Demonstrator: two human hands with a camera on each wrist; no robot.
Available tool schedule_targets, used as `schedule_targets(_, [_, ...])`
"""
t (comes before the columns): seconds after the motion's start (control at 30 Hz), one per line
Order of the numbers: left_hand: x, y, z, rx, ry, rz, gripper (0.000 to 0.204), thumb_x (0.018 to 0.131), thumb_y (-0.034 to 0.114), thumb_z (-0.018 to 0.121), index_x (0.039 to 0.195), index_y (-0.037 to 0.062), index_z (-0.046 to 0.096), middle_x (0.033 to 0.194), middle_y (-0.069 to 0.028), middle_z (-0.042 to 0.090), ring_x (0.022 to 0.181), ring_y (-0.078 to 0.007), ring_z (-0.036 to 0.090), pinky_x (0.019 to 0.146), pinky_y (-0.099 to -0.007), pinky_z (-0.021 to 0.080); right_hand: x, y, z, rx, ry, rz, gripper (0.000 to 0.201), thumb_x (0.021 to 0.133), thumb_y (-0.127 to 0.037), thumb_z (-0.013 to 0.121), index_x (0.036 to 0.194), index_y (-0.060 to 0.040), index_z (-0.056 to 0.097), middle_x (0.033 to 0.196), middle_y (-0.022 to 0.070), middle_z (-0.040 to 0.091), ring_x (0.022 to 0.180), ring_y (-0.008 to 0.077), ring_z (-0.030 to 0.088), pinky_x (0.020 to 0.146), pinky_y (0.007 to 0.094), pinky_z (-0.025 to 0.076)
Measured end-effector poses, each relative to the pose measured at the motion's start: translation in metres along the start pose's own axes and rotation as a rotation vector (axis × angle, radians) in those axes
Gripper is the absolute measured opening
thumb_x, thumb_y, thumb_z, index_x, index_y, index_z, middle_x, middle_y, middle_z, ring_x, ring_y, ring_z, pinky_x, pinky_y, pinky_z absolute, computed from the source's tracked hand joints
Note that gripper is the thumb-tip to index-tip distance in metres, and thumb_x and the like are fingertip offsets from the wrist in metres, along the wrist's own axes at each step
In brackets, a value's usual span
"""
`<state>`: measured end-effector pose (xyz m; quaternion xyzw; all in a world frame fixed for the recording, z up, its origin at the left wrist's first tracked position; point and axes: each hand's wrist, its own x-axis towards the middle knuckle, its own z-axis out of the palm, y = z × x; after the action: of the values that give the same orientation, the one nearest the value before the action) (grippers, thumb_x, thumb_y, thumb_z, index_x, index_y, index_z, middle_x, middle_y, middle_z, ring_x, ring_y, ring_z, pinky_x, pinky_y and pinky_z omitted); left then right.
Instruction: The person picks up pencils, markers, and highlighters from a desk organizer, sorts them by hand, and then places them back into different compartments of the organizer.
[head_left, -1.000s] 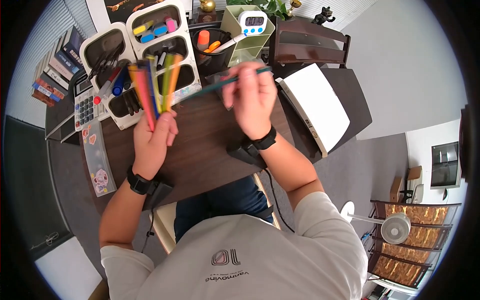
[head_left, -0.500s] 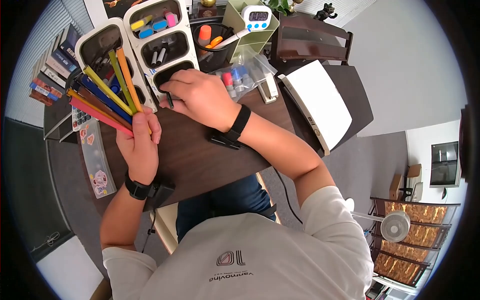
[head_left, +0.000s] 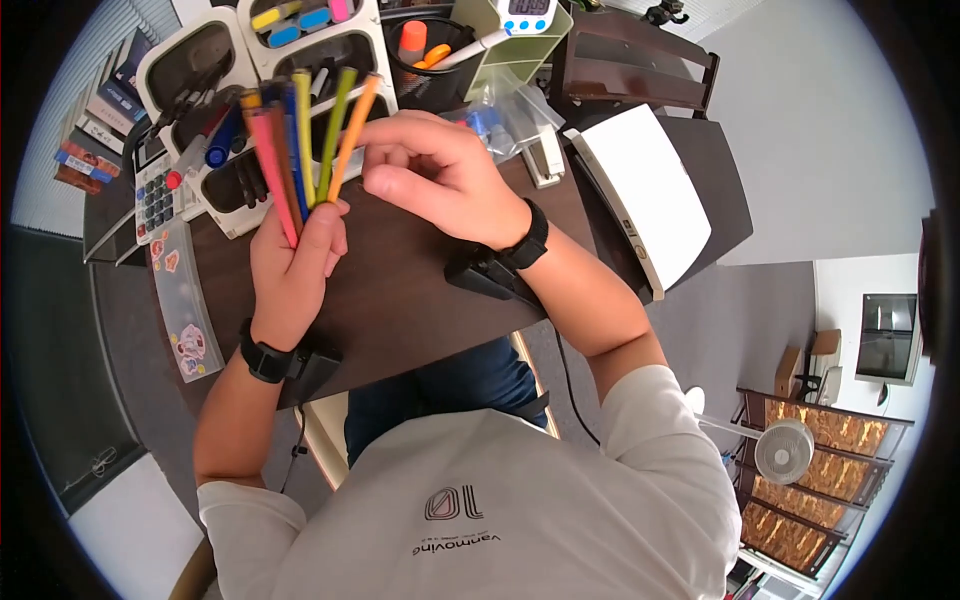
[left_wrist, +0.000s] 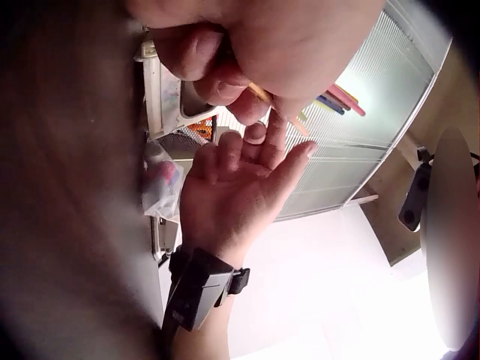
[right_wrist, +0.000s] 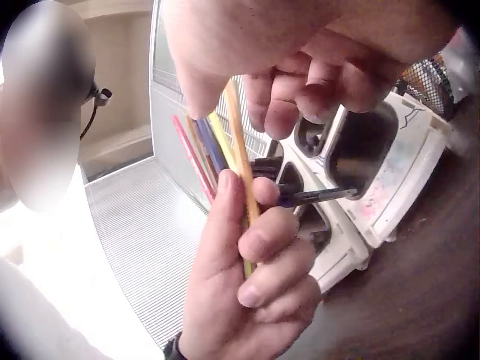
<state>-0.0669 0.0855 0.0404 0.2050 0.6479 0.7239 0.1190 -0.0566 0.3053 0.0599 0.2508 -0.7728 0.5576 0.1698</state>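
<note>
A fanned bundle of colored pencils point(head_left: 298, 150) stands up from my left hand point(head_left: 288, 270), which grips the lower ends between thumb and curled fingers. Pink, brown, blue, yellow, green and orange show among them. Just right of the orange pencil point(head_left: 354, 140) is my right hand point(head_left: 450, 185), palm side toward the bundle, thumb and fingers spread with nothing held. In the right wrist view the orange pencil passes between the thumb and fingers of the right hand point(right_wrist: 292, 45). Behind the bundle, a dark slim stick point(right_wrist: 322, 196) shows against the white organizer point(right_wrist: 405, 180).
Markers and highlighters fill organizer compartments. A black mesh cup point(head_left: 420, 90) stands right of it, before a green holder with a timer point(head_left: 527, 12). Nearby lie a clear bag point(head_left: 505, 115) and stapler point(head_left: 545, 158). A calculator point(head_left: 155, 200) and stickered case point(head_left: 182, 290) sit left.
My right hand held a dark green pencil, then reached to the organizer's front compartment with a dark stick; now it is empty and beside the bundle. The left hand still holds the pencils, now more upright.
</note>
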Motion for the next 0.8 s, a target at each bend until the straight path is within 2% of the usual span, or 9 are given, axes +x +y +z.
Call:
schedule_targets(0.13, [-0.003, 0.003, 0.001, 0.013, -0.053, -0.021, 0.023, 0.108, 0.018, 0.053, 0.112, -0.003, 0.061, 0.077, -0.0022, 0.058, 0.058, -0.0048, 0.044, 0.053, -0.0209, 0.035, 0.001, -0.003, -0.001, 0.08, 0.066, -0.052, 0.016, 0.1, -0.007, 0.066, 0.114, -0.0003, 0.071, 0.087, 0.0046, 0.069, 0.072, 0.0084, 0.06, 0.065, 0.023, 0.047])
schedule_targets(0.2, [-0.004, 0.004, 0.0, 0.026, -0.034, -0.03, 0.024, 0.108, 0.019, 0.054, 0.112, -0.0032, 0.061, 0.077, -0.0021, 0.058, 0.058, -0.0049, 0.044, 0.053, -0.0209, 0.035, 0.002, -0.014, -0.008, 0.373, 0.278, 0.206, 0.014, 0.099, -0.009, 0.069, 0.11, -0.0004, 0.071, 0.096, 0.0046, 0.074, 0.08, 0.0084, 0.066, 0.069, 0.0248, 0.051])
schedule_targets(0.23, [-0.003, 0.004, 0.0, 0.037, -0.012, -0.036, 0.024, 0.108, 0.019, 0.054, 0.112, -0.0034, 0.061, 0.077, -0.0021, 0.058, 0.058, -0.0049, 0.044, 0.053, -0.0209, 0.035, 0.002, -0.013, -0.013, 0.435, 0.307, 0.196, 0.014, 0.099, -0.009, 0.07, 0.109, -0.0001, 0.071, 0.1, 0.0036, 0.075, 0.083, 0.0062, 0.066, 0.069, 0.0226, 0.052])
schedule_targets(0.33, [-0.002, 0.005, 0.002, 0.023, -0.023, -0.044, 0.024, 0.108, 0.019, 0.054, 0.113, -0.0033, 0.062, 0.077, -0.002, 0.058, 0.058, -0.0048, 0.044, 0.053, -0.0207, 0.035, 0.003, -0.013, -0.011, 0.362, 0.21, 0.081, 0.015, 0.097, -0.009, 0.072, 0.11, -0.001, 0.07, 0.095, 0.0021, 0.073, 0.08, 0.0039, 0.063, 0.066, 0.0221, 0.05])
schedule_targets(0.5, [-0.002, 0.006, 0.002, 0.105, -0.093, -0.033, 0.024, 0.108, 0.019, 0.054, 0.113, -0.0028, 0.062, 0.075, -0.0019, 0.058, 0.058, -0.005, 0.045, 0.053, -0.0206, 0.035, -0.002, -0.007, 0.003, 0.25, 0.128, 0.133, 0.011, 0.096, -0.012, 0.075, 0.1, -0.0018, 0.073, 0.082, -0.0022, 0.068, 0.072, 0.0021, 0.058, 0.063, 0.02, 0.046])
schedule_targets(0.6, [-0.002, 0.007, 0.003, 0.101, -0.019, -0.031, 0.024, 0.108, 0.019, 0.054, 0.112, -0.0029, 0.061, 0.074, -0.0018, 0.058, 0.056, -0.0055, 0.045, 0.052, -0.0207, 0.035, 0.002, -0.023, -0.009, 0.254, 0.413, 0.196, 0.016, 0.103, -0.015, 0.064, 0.103, -0.0017, 0.072, 0.084, 0.0014, 0.07, 0.072, 0.005, 0.063, 0.061, 0.0204, 0.049])
schedule_targets(0.67, [-0.001, 0.006, 0.001, 0.095, 0.045, -0.022, 0.024, 0.109, 0.02, 0.054, 0.111, -0.003, 0.061, 0.074, -0.0017, 0.057, 0.056, -0.0058, 0.044, 0.052, -0.0209, 0.034, 0.003, -0.018, -0.021, 0.385, 0.598, 0.022, 0.019, 0.105, -0.018, 0.061, 0.104, -0.0022, 0.072, 0.088, 0.003, 0.072, 0.074, 0.0057, 0.065, 0.062, 0.0201, 0.051])
schedule_targets(0.73, [0.001, 0.003, -0.003, 0.038, 0.153, 0.074, 0.024, 0.11, 0.021, 0.052, 0.108, -0.0022, 0.06, 0.072, -0.0017, 0.055, 0.055, -0.0063, 0.043, 0.05, -0.0215, 0.033, 0.001, -0.018, -0.022, 0.293, 0.624, -0.047, 0.014, 0.101, -0.013, 0.064, 0.105, -0.0017, 0.072, 0.09, 0.0048, 0.074, 0.072, 0.0097, 0.067, 0.062, 0.0235, 0.053])
schedule_targets(0.8, [0.003, 0.002, -0.004, -0.011, 0.194, 0.087, 0.024, 0.11, 0.022, 0.051, 0.106, -0.0002, 0.058, 0.071, -0.0017, 0.053, 0.055, -0.0067, 0.041, 0.049, -0.0222, 0.031, 0.001, -0.017, -0.017, -0.388, 0.389, -0.271, 0.015, 0.094, -0.009, 0.07, 0.108, -0.0031, 0.072, 0.091, 0.0072, 0.075, 0.073, 0.0183, 0.07, 0.067, 0.0294, 0.056])
